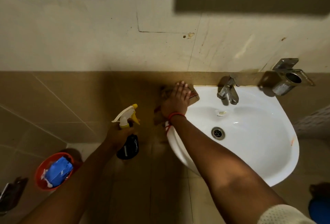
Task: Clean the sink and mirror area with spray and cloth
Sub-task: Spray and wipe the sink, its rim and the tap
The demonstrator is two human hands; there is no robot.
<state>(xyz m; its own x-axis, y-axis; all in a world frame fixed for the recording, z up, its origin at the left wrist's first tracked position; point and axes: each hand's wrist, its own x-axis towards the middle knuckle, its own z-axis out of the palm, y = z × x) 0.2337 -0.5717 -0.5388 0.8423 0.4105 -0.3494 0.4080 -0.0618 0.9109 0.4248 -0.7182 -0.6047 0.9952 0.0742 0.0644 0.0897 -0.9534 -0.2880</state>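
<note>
right hand (175, 99) flat, fingers spread, pressing brown cloth (193, 96) on white ceramic sink (253, 134) back-left rim, left hand (118, 134) gripping black spray bottle (129, 145) beside sink, steel tap (228, 91) behind, orange bucket (40, 173) on floor

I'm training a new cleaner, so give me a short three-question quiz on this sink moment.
1. True or false: the left hand holds the spray bottle.
2. Where is the right hand pressing the cloth? A) over the drain B) at the sink's back-left corner by the wall C) on the tap
3. Fill in: on the floor, lower left, stands an orange ____ with blue material in it.

Key: 1 true; 2 B; 3 bucket.
</note>
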